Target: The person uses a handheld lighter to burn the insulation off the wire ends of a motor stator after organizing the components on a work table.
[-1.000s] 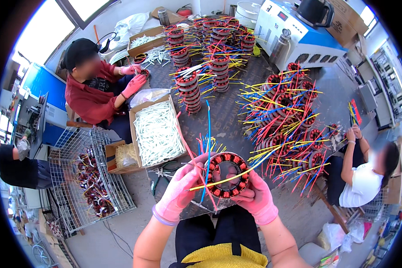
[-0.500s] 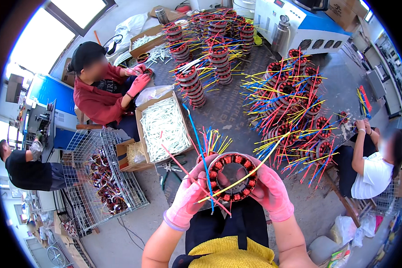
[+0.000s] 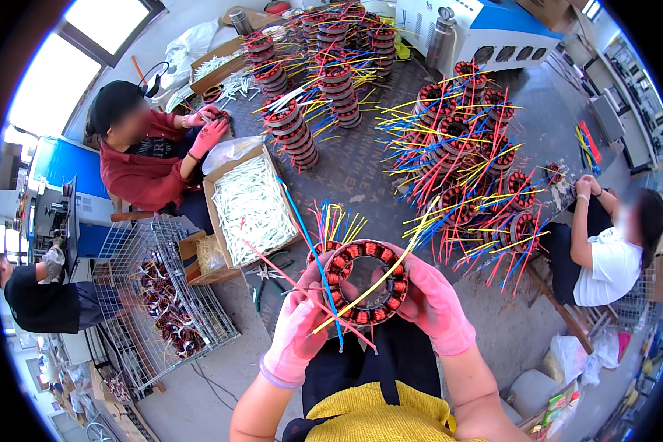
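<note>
A dark worktop [image 3: 361, 166] is carrying stacked wound motor stators [image 3: 295, 132], a spread of stators with coloured leads [image 3: 468, 158], an open cardboard box of white sleeves [image 3: 252, 206], pliers [image 3: 261, 274] and a steel flask [image 3: 440, 37].

I see pink knit gloves on my left hand [image 3: 296, 330] and right hand [image 3: 436, 303], the left one's cuff edged in lilac at the wrist. Behind the gloves my forearms are uncovered, and nearer in sit a yellow top and dark apron straps.
</note>
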Demonstrator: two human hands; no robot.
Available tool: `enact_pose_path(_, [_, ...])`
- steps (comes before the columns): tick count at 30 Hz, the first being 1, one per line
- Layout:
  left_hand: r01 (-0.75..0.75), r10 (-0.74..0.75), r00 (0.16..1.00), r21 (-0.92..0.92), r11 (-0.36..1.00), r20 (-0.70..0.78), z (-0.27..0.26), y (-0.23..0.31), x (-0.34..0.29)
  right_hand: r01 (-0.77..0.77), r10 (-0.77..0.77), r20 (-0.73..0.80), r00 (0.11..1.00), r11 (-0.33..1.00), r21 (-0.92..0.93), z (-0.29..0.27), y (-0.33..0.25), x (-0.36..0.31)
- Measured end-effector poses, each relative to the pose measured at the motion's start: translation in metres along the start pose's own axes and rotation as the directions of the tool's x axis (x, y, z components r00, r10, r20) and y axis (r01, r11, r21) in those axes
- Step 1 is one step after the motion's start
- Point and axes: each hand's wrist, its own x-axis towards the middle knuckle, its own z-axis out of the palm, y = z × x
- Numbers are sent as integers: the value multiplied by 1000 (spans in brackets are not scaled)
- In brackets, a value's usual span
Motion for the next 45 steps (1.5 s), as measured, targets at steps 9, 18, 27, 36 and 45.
enact_pose_path(9, [15, -15, 1000, -28, 1000, -4, -4, 0, -4, 52, -56, -34, 998, 993, -108, 7, -5, 0])
enact_pose_path(18, [-41, 40, 999, 110, 993, 8, -1, 3, -6, 0, 0, 0, 1000, 995, -103, 11, -16, -5])
enact_pose_path(27, [-48, 52, 998, 149, 988, -21, 2, 6, -1, 24, -23, 6, 1000, 996, -86, 12, -16, 1])
enact_pose_path(36, [-50, 44, 996, 79, 996, 77, -2, 9, -3, 25, -24, 18, 1000, 997, -74, 14, -19, 2])
enact_pose_path(45, [-44, 38, 998, 122, 992, 52, -3, 10, -1, 43, -42, 32, 999, 999, -30, 12, -15, 5])
